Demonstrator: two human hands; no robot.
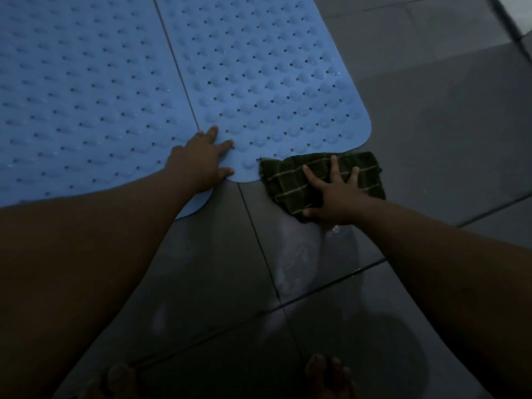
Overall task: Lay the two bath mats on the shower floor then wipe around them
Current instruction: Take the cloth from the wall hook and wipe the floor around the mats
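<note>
- Lying flat on the floor point(431, 125), two blue mats sit side by side, long edges meeting along a thin dark seam.
- Left mat point(80, 96) fills the upper left of the head view; right mat point(267, 82) runs from the top centre down to a rounded corner near the cloth.
- Both mats are a pale, rubbery blue, covered in rows of raised bumps with small round holes between them.
- Left hand point(201, 159) lies flat with fingers spread, pressing on the near edge of the mats right at the seam; thumb reaches the mat's rim.
- Right hand point(334, 194) is splayed wide, fingers straight, pressing down on a cloth point(293, 180).
- Cloth is dark green with thin pale check lines, crumpled flat on the tile, its far edge touching the near edge of the right mat.
- Floor is dark grey tile with darker grout lines; it looks wet and glossy near the cloth, with a pale reflection just below the right hand.
- Bare toes point(328, 372) show at the bottom edge, on the tile, well apart from the mats.
- Light is dim throughout.
</note>
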